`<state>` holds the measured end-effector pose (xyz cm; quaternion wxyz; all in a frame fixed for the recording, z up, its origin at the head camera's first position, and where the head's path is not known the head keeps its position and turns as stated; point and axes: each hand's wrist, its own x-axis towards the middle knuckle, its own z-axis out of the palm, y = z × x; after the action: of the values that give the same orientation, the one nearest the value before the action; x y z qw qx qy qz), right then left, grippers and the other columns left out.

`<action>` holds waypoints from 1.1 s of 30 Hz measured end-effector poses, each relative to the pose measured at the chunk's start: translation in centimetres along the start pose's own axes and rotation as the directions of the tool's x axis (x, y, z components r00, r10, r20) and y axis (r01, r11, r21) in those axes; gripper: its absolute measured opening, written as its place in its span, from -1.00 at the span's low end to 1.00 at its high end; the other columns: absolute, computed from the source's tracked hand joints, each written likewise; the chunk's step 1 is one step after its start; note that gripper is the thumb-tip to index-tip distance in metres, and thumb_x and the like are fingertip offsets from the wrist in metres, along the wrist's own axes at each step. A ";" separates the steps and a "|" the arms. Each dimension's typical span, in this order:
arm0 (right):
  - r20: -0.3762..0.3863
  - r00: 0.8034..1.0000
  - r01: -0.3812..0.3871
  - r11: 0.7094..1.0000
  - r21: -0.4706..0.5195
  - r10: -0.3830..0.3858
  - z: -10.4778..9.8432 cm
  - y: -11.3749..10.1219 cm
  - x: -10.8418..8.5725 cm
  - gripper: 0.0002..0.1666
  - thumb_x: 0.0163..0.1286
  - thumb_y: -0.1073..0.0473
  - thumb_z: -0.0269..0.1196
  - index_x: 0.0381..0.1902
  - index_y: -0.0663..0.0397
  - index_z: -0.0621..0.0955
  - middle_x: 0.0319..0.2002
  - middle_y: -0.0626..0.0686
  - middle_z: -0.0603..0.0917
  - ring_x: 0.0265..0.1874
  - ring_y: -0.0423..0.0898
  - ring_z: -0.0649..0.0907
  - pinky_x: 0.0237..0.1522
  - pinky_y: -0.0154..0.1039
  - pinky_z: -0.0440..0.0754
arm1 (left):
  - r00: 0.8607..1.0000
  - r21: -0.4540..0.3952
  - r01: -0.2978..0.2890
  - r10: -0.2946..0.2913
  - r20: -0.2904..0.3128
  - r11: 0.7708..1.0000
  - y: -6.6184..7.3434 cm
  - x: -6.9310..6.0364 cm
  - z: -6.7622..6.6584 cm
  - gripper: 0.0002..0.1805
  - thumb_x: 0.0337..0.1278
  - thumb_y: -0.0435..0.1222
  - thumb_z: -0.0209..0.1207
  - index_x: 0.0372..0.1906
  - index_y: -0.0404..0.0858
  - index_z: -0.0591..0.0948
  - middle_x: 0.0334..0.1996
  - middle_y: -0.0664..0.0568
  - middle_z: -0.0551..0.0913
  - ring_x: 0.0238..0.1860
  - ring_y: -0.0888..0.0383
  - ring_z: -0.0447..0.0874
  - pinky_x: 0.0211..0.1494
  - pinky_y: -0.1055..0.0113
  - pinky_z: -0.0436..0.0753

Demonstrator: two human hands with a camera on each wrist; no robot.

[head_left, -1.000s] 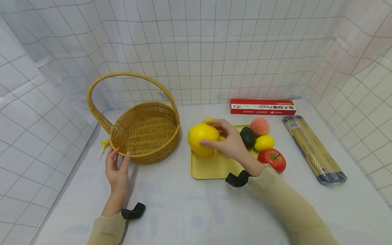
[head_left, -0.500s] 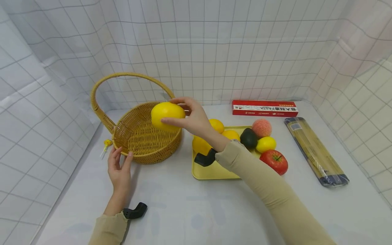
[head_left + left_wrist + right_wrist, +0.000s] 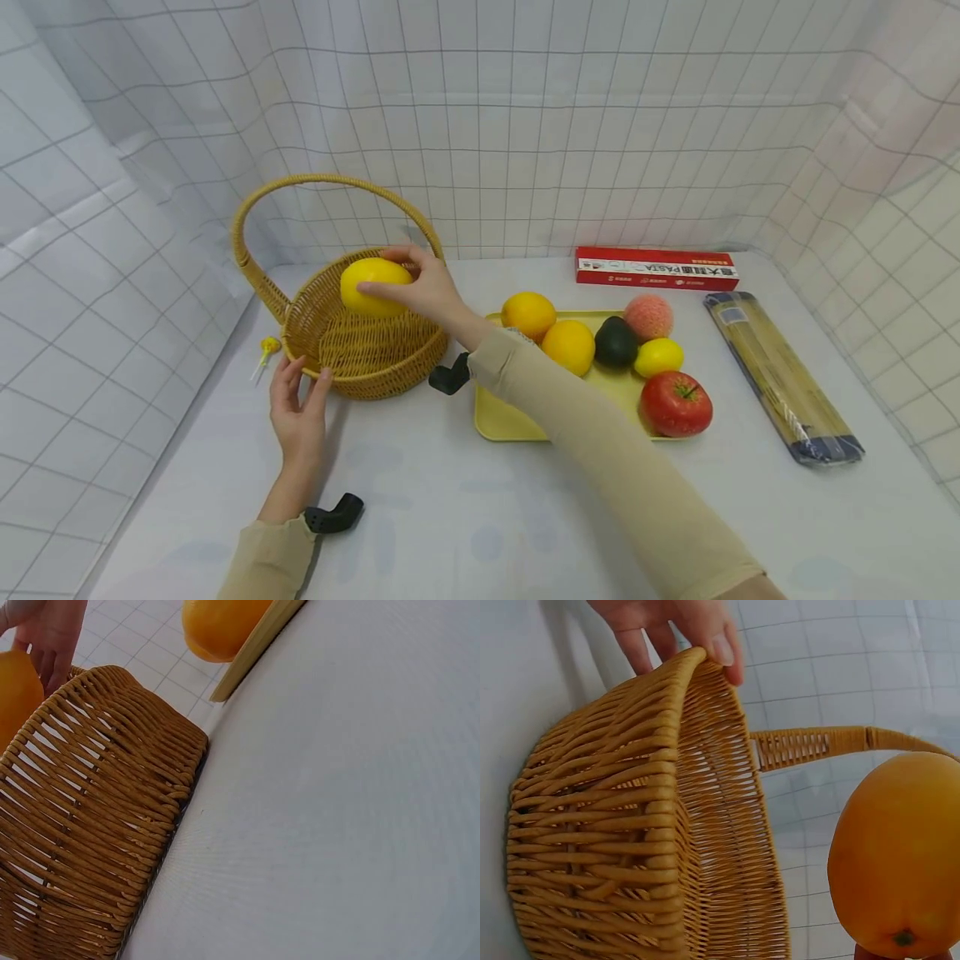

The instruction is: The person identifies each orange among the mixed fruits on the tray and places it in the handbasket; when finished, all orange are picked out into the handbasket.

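Note:
My right hand (image 3: 427,287) grips a big oval yellow fruit (image 3: 372,286), thumb on the near side, above the open top of a wicker basket (image 3: 375,383). In the right wrist view the fruit (image 3: 896,855) shows a small dark stem spot at its lower end. My left hand (image 3: 300,417) holds the basket's near-left rim, which passes between its thumb and fingers; the right wrist view shows this left hand (image 3: 675,626) at the rim too. The basket stands upright, its tall handle (image 3: 330,178) arching over it. No fruit shows on the visible part of its floor.
A yellow tray (image 3: 502,425) bears orange-yellow fruits (image 3: 567,347), an avocado (image 3: 616,342), a peach (image 3: 648,317), a lemon (image 3: 659,357) and a red tomato (image 3: 677,404). Behind lies a red pasta box (image 3: 656,268); rightward, a noodle packet (image 3: 783,375). A yellow lollipop (image 3: 268,346) lies left of the basket.
My right hand has carried the yellow fruit leftward from above the tray to over the basket. My left hand has stayed at the basket rim.

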<state>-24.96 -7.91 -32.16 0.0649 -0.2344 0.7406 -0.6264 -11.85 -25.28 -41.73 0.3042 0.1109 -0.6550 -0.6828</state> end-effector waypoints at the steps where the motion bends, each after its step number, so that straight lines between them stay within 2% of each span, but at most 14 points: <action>1: -0.003 1.000 -0.006 1.000 -0.014 0.006 0.3 0.3 0.2 -0.35 0.09 -0.03 0.41 0.12 0.00 0.50 0.02 -0.09 0.53 -0.11 -0.16 0.52 -0.14 -0.41 0.56 | 1.000 -0.003 -0.002 0.002 0.001 1.000 0.1 0.0 0.0 -0.56 0.15 -0.42 0.20 0.11 -0.49 0.40 0.39 -0.09 0.10 0.36 -0.02 0.14 0.29 0.44 0.35; 6: -0.015 0.999 -0.039 0.994 -0.098 0.037 1.3 2.0 0.6 -0.35 0.08 -0.06 0.41 0.12 -0.01 0.51 0.02 -0.10 0.53 -0.11 -0.19 0.51 -0.13 -0.41 0.53 | 1.000 -0.014 -0.007 0.007 0.007 1.000 -0.9 0.4 -0.3 -0.54 0.14 -0.43 0.21 0.12 -0.51 0.38 0.39 -0.08 0.10 0.36 -0.02 0.14 0.28 0.44 0.35; 10: -0.008 0.998 -0.068 0.992 -0.110 0.067 1.7 3.1 0.8 -0.34 0.09 -0.04 0.41 0.13 0.03 0.50 0.02 -0.07 0.53 -0.10 -0.18 0.50 -0.10 -0.39 0.53 | 1.000 0.006 -0.001 0.001 0.007 1.000 -2.2 0.9 -0.8 -0.55 0.14 -0.41 0.22 0.12 -0.44 0.40 0.39 -0.01 0.11 0.36 0.00 0.14 0.28 0.45 0.35; 15: 0.002 0.994 -0.112 0.982 -0.151 0.114 1.9 4.1 1.2 -0.33 0.06 -0.03 0.44 0.12 0.03 0.51 0.01 -0.06 0.53 -0.08 -0.17 0.50 -0.07 -0.38 0.53 | 1.000 0.013 -0.003 0.003 0.007 1.000 -2.9 1.3 -1.0 -0.56 0.13 -0.40 0.22 0.12 -0.38 0.43 0.39 0.00 0.10 0.37 0.00 0.13 0.29 0.43 0.34; 21: 0.036 0.992 -0.108 0.969 -0.224 0.119 2.0 4.8 1.5 -0.32 0.03 -0.02 0.47 0.11 0.03 0.52 0.03 -0.06 0.53 -0.05 -0.16 0.49 -0.03 -0.37 0.52 | 1.000 0.020 -0.014 0.013 0.009 1.000 -2.9 1.3 -0.9 -0.56 0.14 -0.39 0.22 0.12 -0.38 0.42 0.39 0.02 0.10 0.37 0.01 0.13 0.29 0.44 0.35; 27: 0.054 0.994 -0.074 0.955 -0.287 0.093 2.1 5.0 1.7 -0.34 0.05 0.03 0.45 0.12 0.04 0.52 0.06 -0.04 0.52 0.00 -0.16 0.48 0.03 -0.38 0.48 | 1.000 0.013 -0.019 0.019 0.012 1.000 -2.2 1.1 -0.7 -0.53 0.15 -0.41 0.21 0.14 -0.47 0.38 0.39 -0.02 0.09 0.37 -0.01 0.13 0.28 0.44 0.35; 29: 0.047 0.994 -0.081 0.956 -0.281 0.098 2.1 5.1 1.7 -0.39 0.10 0.08 0.43 0.12 0.05 0.51 0.07 -0.04 0.52 0.04 -0.15 0.48 0.07 -0.36 0.47 | 1.000 0.016 -0.017 0.016 0.013 1.000 -1.5 0.8 -0.5 -0.57 0.15 -0.42 0.20 0.11 -0.44 0.41 0.39 -0.05 0.10 0.37 -0.02 0.14 0.28 0.44 0.36; 33: 0.023 0.994 -0.101 0.977 -0.190 0.107 2.1 5.3 1.6 -0.47 0.16 0.15 0.39 0.10 0.05 0.53 0.09 0.00 0.55 0.08 -0.14 0.49 0.11 -0.33 0.46 | 1.000 0.027 -0.011 0.011 0.006 1.000 -1.8 0.9 -0.6 -0.58 0.14 -0.40 0.22 0.10 -0.38 0.44 0.39 -0.03 0.11 0.36 -0.01 0.15 0.27 0.45 0.36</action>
<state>-26.99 -9.98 -37.34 0.0875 -0.2105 0.8065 -0.5455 -12.74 -26.33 -43.34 0.3046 0.1093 -0.6656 -0.6725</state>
